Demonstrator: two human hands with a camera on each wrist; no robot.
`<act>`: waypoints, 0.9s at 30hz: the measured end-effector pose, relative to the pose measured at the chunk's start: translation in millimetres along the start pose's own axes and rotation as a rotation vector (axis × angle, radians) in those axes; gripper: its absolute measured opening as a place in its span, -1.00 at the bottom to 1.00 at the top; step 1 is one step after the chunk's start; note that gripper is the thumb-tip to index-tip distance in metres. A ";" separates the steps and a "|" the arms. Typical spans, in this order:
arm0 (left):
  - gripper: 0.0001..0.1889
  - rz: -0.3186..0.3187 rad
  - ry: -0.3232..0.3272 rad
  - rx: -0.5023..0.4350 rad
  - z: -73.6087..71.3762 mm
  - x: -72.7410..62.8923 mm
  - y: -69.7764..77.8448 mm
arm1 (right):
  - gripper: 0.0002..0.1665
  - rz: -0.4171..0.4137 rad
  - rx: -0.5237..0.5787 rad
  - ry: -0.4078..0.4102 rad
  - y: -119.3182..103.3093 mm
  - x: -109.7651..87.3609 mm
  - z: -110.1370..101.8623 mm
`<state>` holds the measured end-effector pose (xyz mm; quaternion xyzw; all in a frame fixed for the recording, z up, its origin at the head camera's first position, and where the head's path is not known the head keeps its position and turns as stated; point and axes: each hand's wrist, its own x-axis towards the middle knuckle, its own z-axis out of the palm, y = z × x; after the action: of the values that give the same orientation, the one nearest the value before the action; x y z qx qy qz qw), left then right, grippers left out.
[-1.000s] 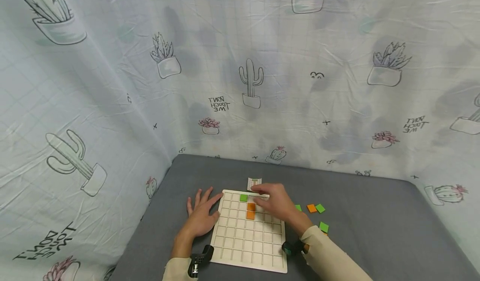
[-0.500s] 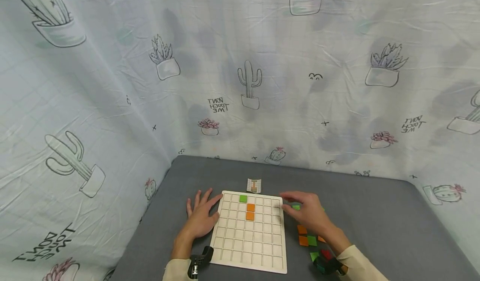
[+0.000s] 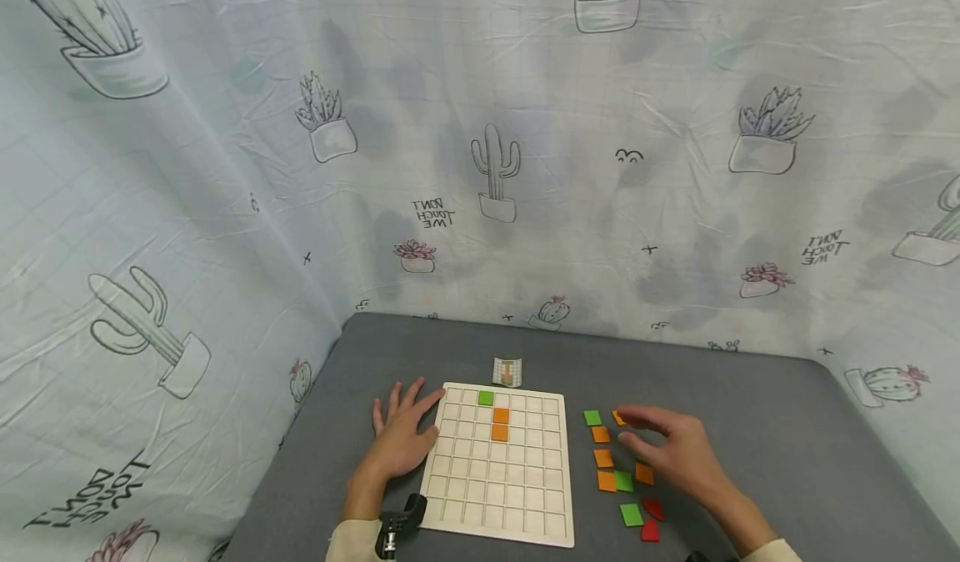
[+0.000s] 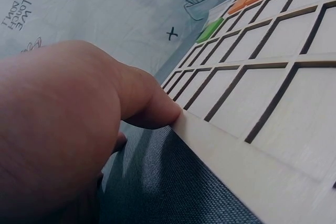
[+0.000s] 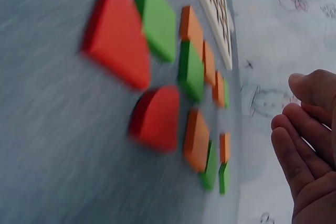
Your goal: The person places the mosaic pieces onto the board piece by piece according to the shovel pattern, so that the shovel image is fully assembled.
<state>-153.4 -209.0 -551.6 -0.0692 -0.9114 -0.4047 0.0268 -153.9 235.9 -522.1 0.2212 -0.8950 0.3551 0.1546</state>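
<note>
A pale wooden grid board (image 3: 495, 487) lies on the table with one green tile (image 3: 486, 398) in its far row and two orange tiles (image 3: 500, 424) in the rows below it. My left hand (image 3: 405, 439) rests at the board's left side with fingers spread; in the left wrist view its thumb (image 4: 152, 106) touches the rim. Right of the board, my right hand (image 3: 675, 454) is over the loose tiles, fingers slightly bent, nothing held. In the right wrist view that hand (image 5: 310, 140) is raised above the tabletop, palm visible.
Several loose green and orange tiles (image 3: 606, 482) lie right of the board, with two red pieces (image 3: 650, 531) nearer me. A small printed card (image 3: 507, 372) is just beyond the board's far edge. A cactus-print cloth (image 3: 600, 212) hangs behind the grey table (image 3: 750, 429).
My right hand has moved from the board's far rows to the right, over the loose tiles, uncovering the card and far right squares. The left hand has stayed put.
</note>
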 end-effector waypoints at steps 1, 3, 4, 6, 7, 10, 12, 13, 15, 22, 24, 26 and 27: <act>-0.36 0.002 0.000 -0.001 0.0 -0.2 -0.5 | -0.58 0.011 0.001 0.003 1.6 -3.0 -2.8; -0.36 -0.010 -0.013 0.004 -0.2 -0.4 -1.4 | -0.58 0.020 0.014 0.013 5.7 -8.6 -7.6; -0.36 -0.014 -0.020 0.007 -0.7 -0.5 -1.3 | -0.58 0.020 0.028 0.020 7.5 -11.3 -9.9; -0.35 -0.033 -0.041 0.015 -2.4 -0.3 0.6 | -0.58 0.027 0.042 0.027 11.8 -16.2 -13.8; -0.35 -0.038 -0.045 0.019 -2.6 -0.1 0.6 | -0.58 0.031 0.040 0.030 13.8 -18.7 -15.4; -0.35 -0.040 -0.048 0.019 -2.6 -0.2 1.2 | -0.57 0.043 0.028 0.033 18.4 -25.4 -20.0; -0.35 -0.040 -0.050 0.016 -2.4 -0.1 1.3 | -0.56 0.057 0.017 0.027 21.2 -28.9 -22.6; -0.36 -0.040 -0.051 0.016 -2.4 -0.1 1.2 | -0.55 0.062 0.015 0.026 22.3 -30.4 -23.7; -0.36 -0.036 -0.052 0.013 -2.4 -0.1 1.2 | -0.54 0.076 0.004 0.017 24.2 -32.8 -25.4; -0.36 -0.037 -0.053 0.017 -2.5 0.1 1.6 | -0.52 0.127 -0.045 -0.009 31.5 -39.2 -25.4; -0.36 -0.038 -0.052 0.019 -2.4 0.2 1.7 | -0.52 0.129 -0.046 -0.015 34.0 -40.3 -23.6; -0.36 -0.040 -0.050 0.022 -2.3 0.3 1.7 | -0.52 0.127 -0.046 -0.022 36.2 -41.1 -21.4; -0.36 -0.041 -0.050 0.023 -2.2 0.3 1.8 | -0.52 0.126 -0.044 -0.026 37.2 -41.4 -20.4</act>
<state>-153.4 -209.5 -548.7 -0.0603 -0.9176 -0.3928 -0.0038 -134.9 286.2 -546.9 0.1656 -0.9167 0.3414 0.1254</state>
